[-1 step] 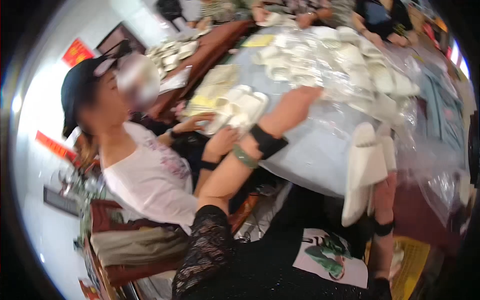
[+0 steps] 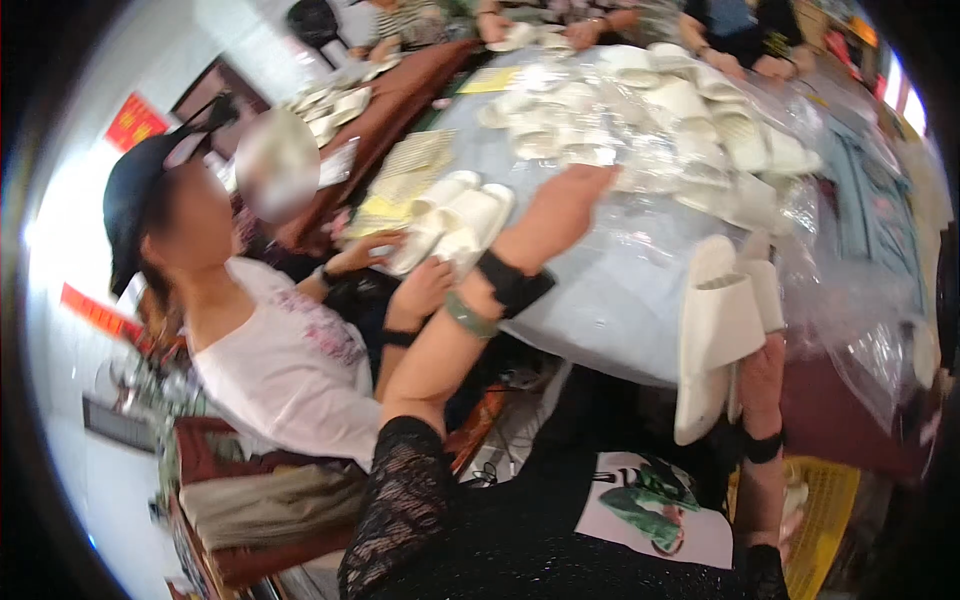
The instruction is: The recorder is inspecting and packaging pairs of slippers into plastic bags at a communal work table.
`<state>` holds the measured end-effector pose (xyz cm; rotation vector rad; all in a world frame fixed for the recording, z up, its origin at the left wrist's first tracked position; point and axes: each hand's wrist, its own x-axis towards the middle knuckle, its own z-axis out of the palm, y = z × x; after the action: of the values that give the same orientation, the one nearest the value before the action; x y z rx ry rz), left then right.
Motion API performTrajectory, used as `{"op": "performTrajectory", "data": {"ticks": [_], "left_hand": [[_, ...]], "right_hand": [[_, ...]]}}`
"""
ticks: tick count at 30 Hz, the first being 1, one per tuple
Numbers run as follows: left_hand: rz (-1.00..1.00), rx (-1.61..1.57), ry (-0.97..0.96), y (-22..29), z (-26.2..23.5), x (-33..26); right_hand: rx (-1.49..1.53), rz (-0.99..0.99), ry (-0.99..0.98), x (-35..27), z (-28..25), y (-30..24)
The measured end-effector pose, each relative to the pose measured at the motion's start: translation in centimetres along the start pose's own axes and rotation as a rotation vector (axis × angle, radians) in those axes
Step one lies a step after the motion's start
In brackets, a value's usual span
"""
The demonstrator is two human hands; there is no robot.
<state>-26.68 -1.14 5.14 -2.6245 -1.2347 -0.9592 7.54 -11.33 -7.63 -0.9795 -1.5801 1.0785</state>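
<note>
My right hand [image 2: 762, 375] grips a pair of white slide slippers [image 2: 715, 318] low at my right front, one overlapping the other and both held upright. My left hand [image 2: 562, 205] stretches out over the grey-covered table to the near edge of a pile of white slippers [image 2: 690, 110], partly in clear plastic bags [image 2: 640, 160]. Blur and the angle hide its fingers, so whether it holds anything cannot be told. Left of my forearm, a co-worker's hands [image 2: 425, 285] hold another pair of white slippers [image 2: 460, 218].
Yellowish paper sheets [image 2: 410, 165] lie on the table's left side. More slippers rest on a brown surface [image 2: 405, 110] farther left. Other people's hands [image 2: 580, 32] work at the far edge. Loose clear plastic [image 2: 850, 345] hangs at right, above a yellow basket [image 2: 825, 520].
The whole view has shifted slightly, so the scene sits a little farther left in the picture. Both hands keep nearly the same places, and the slippers stay in my right hand.
</note>
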Motion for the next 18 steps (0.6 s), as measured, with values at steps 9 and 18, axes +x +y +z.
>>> {"op": "performTrajectory", "data": {"ticks": [9,18], "left_hand": [[0.086,-0.071,-0.196,2.3,0.2,1.1],[0.052,-0.137,-0.294,3.1,-2.6,-1.7]], "right_hand": [[-0.078,-0.342,-0.543,1.1,4.0,-10.1],[-0.182,-0.229,-0.502,4.7,3.4,-7.1]]}}
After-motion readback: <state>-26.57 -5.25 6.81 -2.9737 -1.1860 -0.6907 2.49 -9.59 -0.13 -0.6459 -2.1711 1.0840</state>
